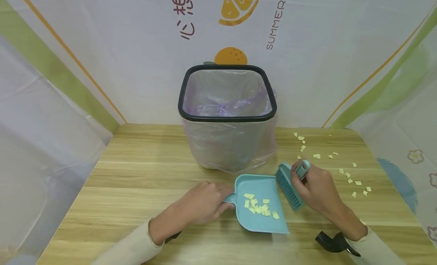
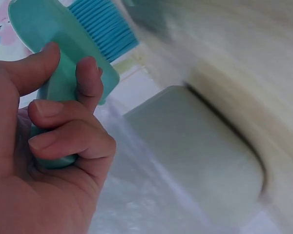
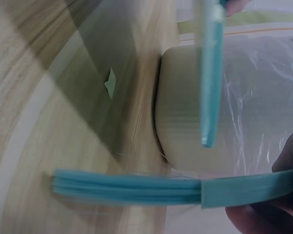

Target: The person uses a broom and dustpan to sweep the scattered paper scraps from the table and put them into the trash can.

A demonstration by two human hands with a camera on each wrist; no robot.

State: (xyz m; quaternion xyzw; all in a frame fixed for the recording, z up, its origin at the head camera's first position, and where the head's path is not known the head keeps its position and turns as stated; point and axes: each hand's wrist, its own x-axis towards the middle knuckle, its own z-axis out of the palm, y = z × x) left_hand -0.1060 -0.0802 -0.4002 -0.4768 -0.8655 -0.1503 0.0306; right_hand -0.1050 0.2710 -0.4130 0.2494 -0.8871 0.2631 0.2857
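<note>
Between the two hands sits one light-blue dustpan (image 1: 264, 185), its handle gripped by the curled fingers and thumb of the left hand (image 1: 206, 202). On it, toward its middle, lie about a dozen pale-yellow scraps (image 1: 265, 207), some overlapping, so an exact count is not possible. Just beyond the pan's open edge, on the right hand's side, stands one blue-green hand brush (image 1: 289, 187); the right hand (image 1: 315, 185) has its fingers wrapped around the handle, with the bristles pointing down. Whether they touch the wooden table (image 1: 143, 174) cannot be told, while the pan appears raised off it. Around and beyond the right hand, roughly twenty loose scraps (image 1: 347, 175) are scattered on the tabletop. Ahead of both hands, midway between them and farther from the person, stands one wastebasket with a single black rim (image 1: 227, 119) clamped over one clear, purple-tinged liner (image 1: 222, 143). Behind that hangs a white printed cloth (image 1: 150, 67). Below the hands, two pale sleeves (image 1: 131, 244) cover the forearms.
</note>
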